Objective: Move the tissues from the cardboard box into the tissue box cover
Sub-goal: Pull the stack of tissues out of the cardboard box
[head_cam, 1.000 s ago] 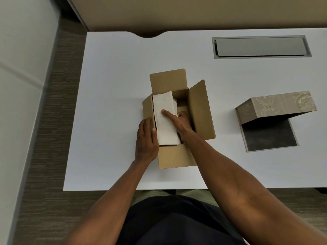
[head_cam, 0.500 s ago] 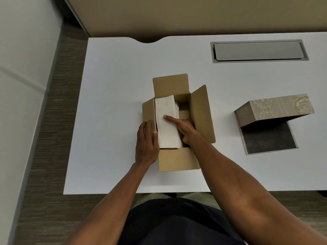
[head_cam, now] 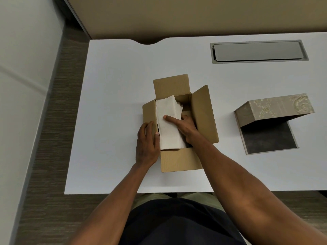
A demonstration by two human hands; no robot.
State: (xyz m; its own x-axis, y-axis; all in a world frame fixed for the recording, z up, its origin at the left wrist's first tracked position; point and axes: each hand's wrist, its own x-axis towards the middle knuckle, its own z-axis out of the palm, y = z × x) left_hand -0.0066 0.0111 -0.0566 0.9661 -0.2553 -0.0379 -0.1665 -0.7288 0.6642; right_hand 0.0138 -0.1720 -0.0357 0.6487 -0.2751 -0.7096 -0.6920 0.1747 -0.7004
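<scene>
Tissues: the tissue stack [head_cam: 168, 124] sits tilted inside the cardboard box [head_cam: 180, 159].
Hands: my right hand [head_cam: 184, 125] grips the stack; my left hand [head_cam: 146, 144] clasps the box wall.
Risk: I judge loose sheets could fan out or snag on flaps before reaching the tissue box cover [head_cam: 276, 108].

The cardboard box [head_cam: 180, 159] at frame centre is matt brown corrugated board, holding soft white paper tissues [head_cam: 168, 121]. At right, the tissue box cover [head_cam: 276, 106] looks like woven patterned fabric with a dark felt-like base. The table [head_cam: 115, 76] is smooth matt white, with a brushed-metal cable hatch [head_cam: 258, 51] at upper right.
</scene>
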